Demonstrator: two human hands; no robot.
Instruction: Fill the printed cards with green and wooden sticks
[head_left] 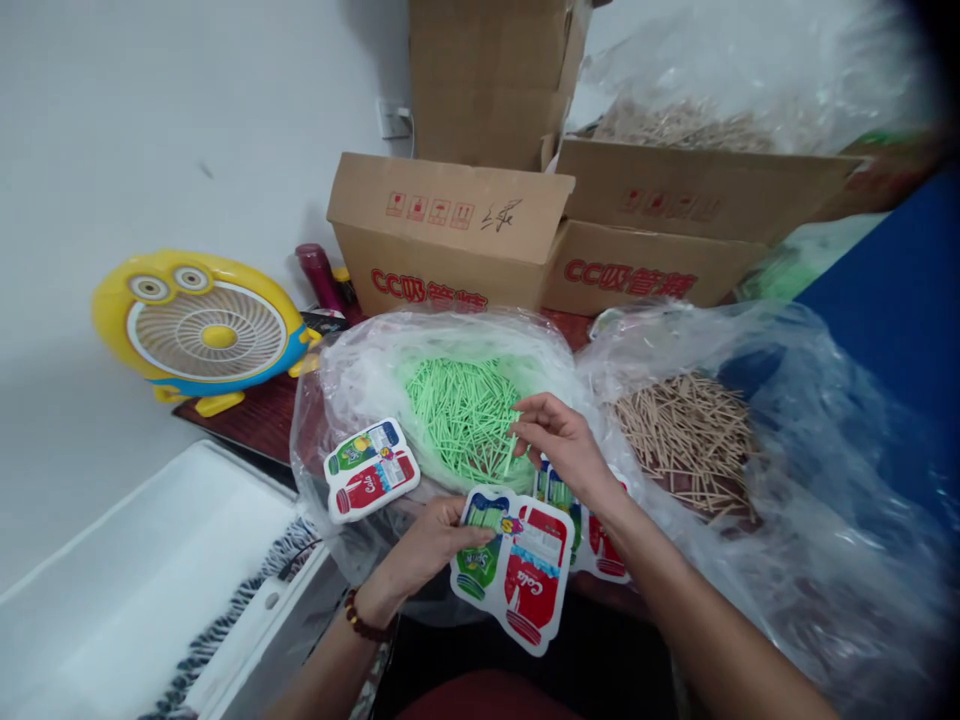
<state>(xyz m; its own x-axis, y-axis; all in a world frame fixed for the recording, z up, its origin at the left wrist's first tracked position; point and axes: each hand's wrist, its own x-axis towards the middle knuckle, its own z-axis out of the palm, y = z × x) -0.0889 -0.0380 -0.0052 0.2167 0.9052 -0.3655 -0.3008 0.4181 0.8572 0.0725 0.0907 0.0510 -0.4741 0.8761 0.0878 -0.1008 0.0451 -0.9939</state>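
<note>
Glossy plastic bag [367, 380]; seemingly matt sticks [463, 412]

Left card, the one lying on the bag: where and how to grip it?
I'd pinch the left card across its near white rim, coming from the wearer's side. It lies flat and broad on the bag, so an edge pinch suits it; the near rim looks uncovered, while the green sticks sit just past its right side.

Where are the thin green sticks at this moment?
In the head view, the thin green sticks lie near the middle, in clear plastic, left of the brown sticks, beside the right hand.
</note>
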